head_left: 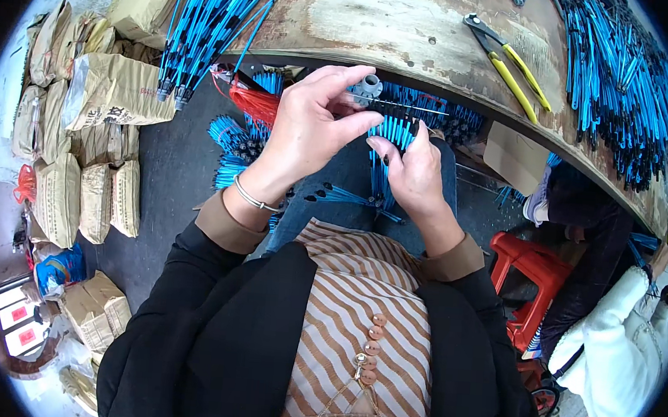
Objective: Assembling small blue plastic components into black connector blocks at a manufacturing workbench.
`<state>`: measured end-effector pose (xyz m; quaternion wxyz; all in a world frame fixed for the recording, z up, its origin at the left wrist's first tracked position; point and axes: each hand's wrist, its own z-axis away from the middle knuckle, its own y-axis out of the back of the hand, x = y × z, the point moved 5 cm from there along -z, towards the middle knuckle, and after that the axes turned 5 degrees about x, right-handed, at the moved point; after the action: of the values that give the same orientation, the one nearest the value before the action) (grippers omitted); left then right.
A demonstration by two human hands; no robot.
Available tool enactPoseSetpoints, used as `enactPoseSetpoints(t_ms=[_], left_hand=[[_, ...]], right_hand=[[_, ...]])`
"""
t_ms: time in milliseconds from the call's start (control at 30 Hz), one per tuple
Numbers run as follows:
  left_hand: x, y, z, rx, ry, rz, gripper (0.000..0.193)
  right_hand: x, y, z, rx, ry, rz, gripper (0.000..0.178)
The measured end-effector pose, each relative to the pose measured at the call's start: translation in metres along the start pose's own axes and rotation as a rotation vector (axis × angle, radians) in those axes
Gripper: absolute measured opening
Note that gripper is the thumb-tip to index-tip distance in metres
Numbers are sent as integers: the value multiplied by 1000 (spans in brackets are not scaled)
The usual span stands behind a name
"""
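My left hand (pixel 309 121) is closed, thumb and fingers curled about a grey round fitting (pixel 369 87) with a hole in its end. Just right of the fitting, a row of short blue tubes with black ends (pixel 392 132) fans out between my two hands. The thumb and fingers of my right hand (pixel 418 172) pinch this row from its near right side. A thin, light rod (pixel 418 107) points right above the tubes; where it is fixed is hidden. More blue tubes with black ends (pixel 358 200) lie across my lap.
Yellow-handled pliers (pixel 508 66) lie on the worn wooden table (pixel 378 18) ahead. Blue-tube bundles hang over it at the left (pixel 215 30) and right (pixel 614 81). Filled sacks (pixel 117 93) stack at left. At right, a red stool (pixel 527 276) stands near another person (pixel 611 344).
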<state>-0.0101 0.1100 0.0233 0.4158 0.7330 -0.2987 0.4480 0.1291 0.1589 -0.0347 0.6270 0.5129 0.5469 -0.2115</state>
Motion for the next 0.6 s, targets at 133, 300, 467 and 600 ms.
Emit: enactPoseSetpoints(t_ms=[133, 300, 467, 600], left_hand=[[-3, 2, 3, 15, 59, 61, 44], [-8, 6, 3, -41, 184, 244, 43], [-16, 8, 3, -51, 218, 448, 41], [-19, 10, 3, -34, 205, 515, 39]], right_hand=[[-3, 2, 1, -18, 4, -53, 25], [-3, 2, 0, -73, 27, -106, 22], [-4, -1, -2, -134, 68, -68, 27], [-7, -2, -3, -164, 92, 8, 35]])
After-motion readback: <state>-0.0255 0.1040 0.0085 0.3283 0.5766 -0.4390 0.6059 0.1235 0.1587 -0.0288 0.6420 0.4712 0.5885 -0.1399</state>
